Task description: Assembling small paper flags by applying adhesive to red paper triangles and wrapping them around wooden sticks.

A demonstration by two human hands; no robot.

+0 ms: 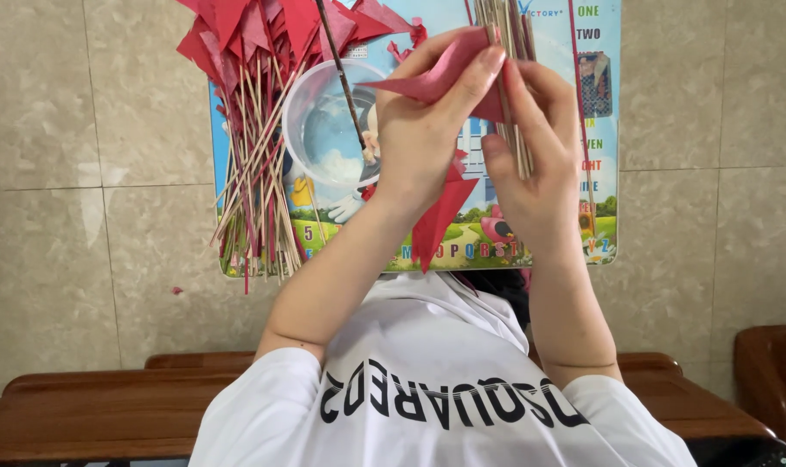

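A red paper triangle flag [432, 79] is pinched near the top middle of the frame by the left hand [419, 143]. The thumb and fingers of that hand are pressed tight on the paper, so the grip is closed on it. Just to the right, a bunch of thin wooden sticks [510, 82] is held upright by the right hand [535, 173]. The fingers of that hand are curled snugly round the sticks, with no gap to be seen. The edge of the flag is laid against the sticks, and the two hands are touching there.

A round clear plastic bowl [332, 121] is seen just left of the hands, with a thin dark stick [341, 73] leaning into it. In the upper left of the frame, a big pile of finished red flags on sticks [254, 130] is spread out. All of it is laid on a colourful picture board [596, 130], which is set on pale stone tiles [90, 216].
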